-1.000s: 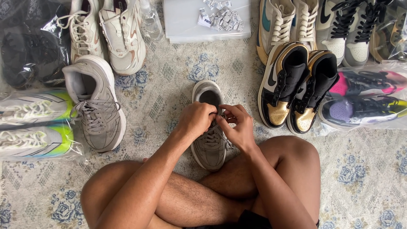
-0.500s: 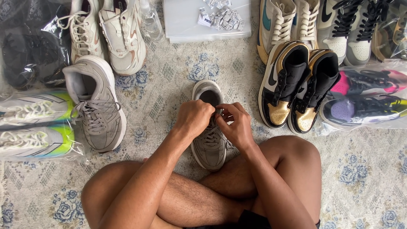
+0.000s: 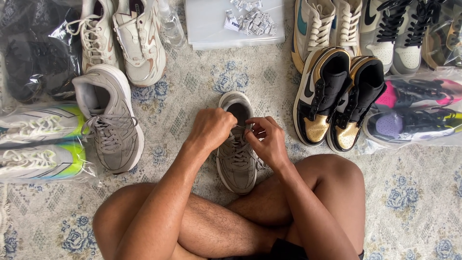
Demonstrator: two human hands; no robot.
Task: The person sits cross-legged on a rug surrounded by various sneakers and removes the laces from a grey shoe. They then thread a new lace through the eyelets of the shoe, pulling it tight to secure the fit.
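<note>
**Lacing a grey trainer on a patterned rug**

While the grey trainer (image 3: 237, 154) lies sole-down on the rug (image 3: 202, 91), toe pointing towards the crossed legs and heel away, its laces (image 3: 240, 139) are being worked near the top eyelets by both hands. The left hand (image 3: 211, 129) is curled into a loose fist over the tongue, apparently pinching a lace, though the fingertips are hidden beneath the knuckles. The right hand (image 3: 269, 142) is closed in a pinch on a lace end just beside the collar. The two hands almost touch above the shoe's opening.

For the step to be done well, it is judged that the lace should be kept taut and flat, the shoe steadied by one hand while the other feeds or pulls, and both ends kept even so that the tension is shared across the eyelets.

A pale rug with blue flower motifs is used as the working surface; no bench is seen. The matching grey shoe (image 3: 109, 120) is set to the left, beside bagged white-and-lime trainers (image 3: 41, 142) and a bagged dark pair (image 3: 33, 53). Cream trainers (image 3: 125, 36) and a clear bottle (image 3: 171, 24) are placed further off. A flat white box (image 3: 216, 33) carrying small paper packets (image 3: 252, 19) lies ahead. To the right, black-and-gold high-tops (image 3: 337, 101) stand near bagged pink and purple shoes (image 3: 414, 113).
</note>
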